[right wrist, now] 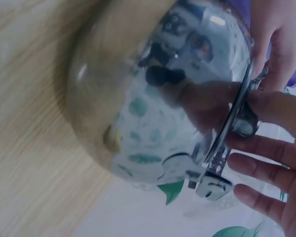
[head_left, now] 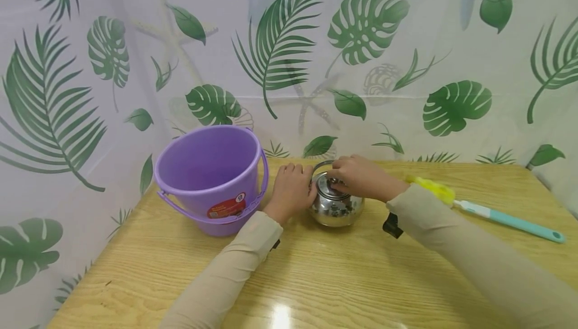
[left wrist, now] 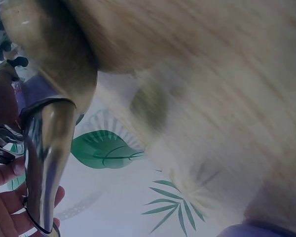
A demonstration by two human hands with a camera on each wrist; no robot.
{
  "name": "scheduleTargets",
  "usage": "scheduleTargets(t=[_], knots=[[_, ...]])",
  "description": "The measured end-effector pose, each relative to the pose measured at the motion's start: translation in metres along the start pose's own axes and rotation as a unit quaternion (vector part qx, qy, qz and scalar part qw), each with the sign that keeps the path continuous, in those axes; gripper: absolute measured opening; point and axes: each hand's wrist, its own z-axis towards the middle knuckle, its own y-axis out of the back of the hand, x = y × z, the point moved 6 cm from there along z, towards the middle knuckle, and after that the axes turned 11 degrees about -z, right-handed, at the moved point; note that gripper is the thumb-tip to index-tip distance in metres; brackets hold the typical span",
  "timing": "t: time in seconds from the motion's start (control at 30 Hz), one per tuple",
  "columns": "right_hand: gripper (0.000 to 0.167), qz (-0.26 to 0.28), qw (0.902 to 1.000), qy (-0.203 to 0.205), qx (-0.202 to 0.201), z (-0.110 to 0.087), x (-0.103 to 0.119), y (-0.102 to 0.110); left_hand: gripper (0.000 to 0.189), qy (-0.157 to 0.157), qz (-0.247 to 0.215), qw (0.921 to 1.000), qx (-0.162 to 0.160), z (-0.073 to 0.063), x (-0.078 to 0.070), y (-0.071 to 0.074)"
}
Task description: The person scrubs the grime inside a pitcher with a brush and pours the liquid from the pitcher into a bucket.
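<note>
A shiny stainless steel kettle [head_left: 336,212] stands upright on the wooden table, its lid seated on top. My left hand [head_left: 294,188] grips it on the left at the spout [left wrist: 49,158]; the left wrist view shows fingers [left wrist: 7,212] behind and around the spout. From the right, my right hand [head_left: 358,176] reaches over the top. Its thumb and forefinger pinch the knob [right wrist: 246,122] of the lid, while the other fingers spread beside the lid's rim. The kettle's raised handle [head_left: 321,164] shows partly behind the hands.
A purple bucket [head_left: 230,181] stands close to my left hand, its handle hanging down in front. To the right lies a brush with a yellow head [head_left: 435,191] and a teal and white handle [head_left: 519,222]. Behind the table [head_left: 316,274] hangs a leaf-patterned cloth [head_left: 289,133].
</note>
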Motion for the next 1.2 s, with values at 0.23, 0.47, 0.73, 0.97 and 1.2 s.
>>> scheduleTargets(t=[0.23,0.47,0.73,0.97,1.2], knots=[[0.012,0.018,0.9997,0.013,0.012,0.001,-0.001,0.0,0.024,0.007,-0.016,0.9997,0.019,0.0,0.001,-0.003],[0.007,0.019,0.9998,0.01,0.001,0.003,-0.001,-0.001,0.025,0.008,-0.011,0.9996,0.026,0.0,0.002,-0.005],[0.008,0.012,0.9999,0.003,-0.01,0.003,-0.002,0.007,0.026,0.008,-0.008,0.9995,0.029,0.001,0.001,-0.003],[0.009,0.017,0.9998,0.007,-0.01,0.0,-0.003,0.019,0.027,0.017,-0.009,0.9991,0.039,0.001,0.003,-0.005],[0.012,-0.006,0.9997,0.006,-0.021,-0.012,-0.012,0.032,0.027,0.017,-0.008,0.9994,0.029,0.0,0.004,-0.006]])
